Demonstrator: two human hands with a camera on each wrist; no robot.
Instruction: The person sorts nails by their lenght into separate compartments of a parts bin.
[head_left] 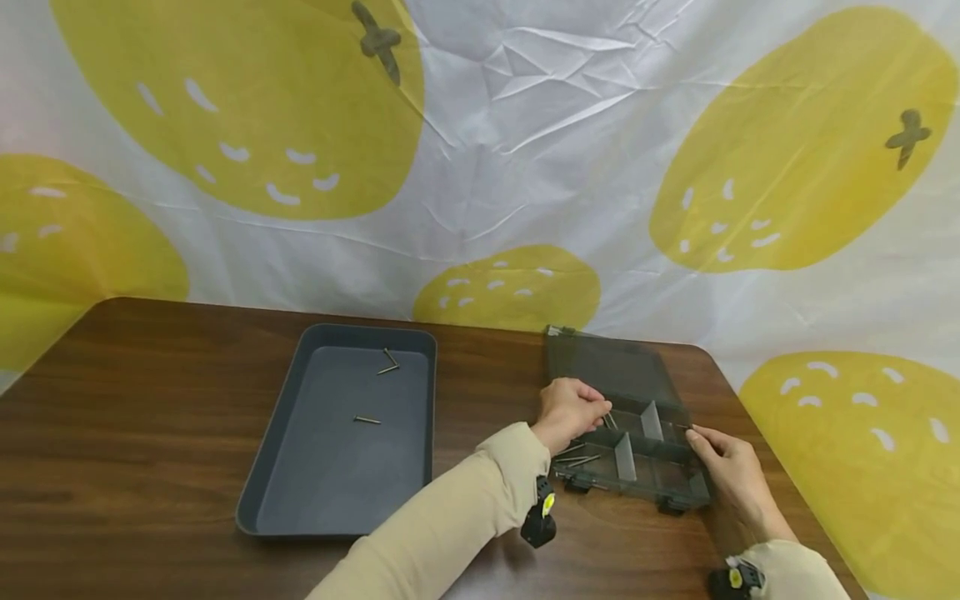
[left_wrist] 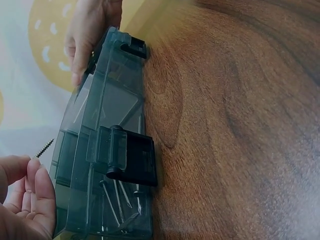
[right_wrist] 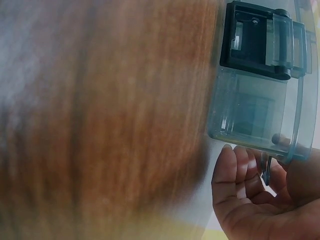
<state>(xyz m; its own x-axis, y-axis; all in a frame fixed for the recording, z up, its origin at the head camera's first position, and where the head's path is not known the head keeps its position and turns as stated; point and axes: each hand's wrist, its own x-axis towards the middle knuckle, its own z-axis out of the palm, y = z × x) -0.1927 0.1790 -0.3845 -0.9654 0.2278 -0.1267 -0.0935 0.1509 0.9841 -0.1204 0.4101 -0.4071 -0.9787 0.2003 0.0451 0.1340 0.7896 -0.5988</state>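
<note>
My left hand [head_left: 567, 412] is over the left part of a clear dark-green compartment box [head_left: 660, 492], its lid tipped back. Between thumb and fingertips it pinches a threaded screw [left_wrist: 45, 148], point upward in the left wrist view. Several long, thin nails or screws [left_wrist: 111, 205] with flat heads lie in the box's front left compartment. At the box's right side my right hand [head_left: 738, 479] holds the edge, thumb at the rim and fingers curled by the outer wall. A thin dark piece [right_wrist: 266, 170] shows by those fingers; I cannot tell what it is.
A grey rectangular tray [head_left: 337, 492] stands left of the box with a few screws [head_left: 367, 420] in it. Two black latches [head_left: 672, 504] stick out from the box's front. Behind the wooden table [head_left: 150, 417] hangs a cloth [head_left: 480, 192] with yellow fruit shapes.
</note>
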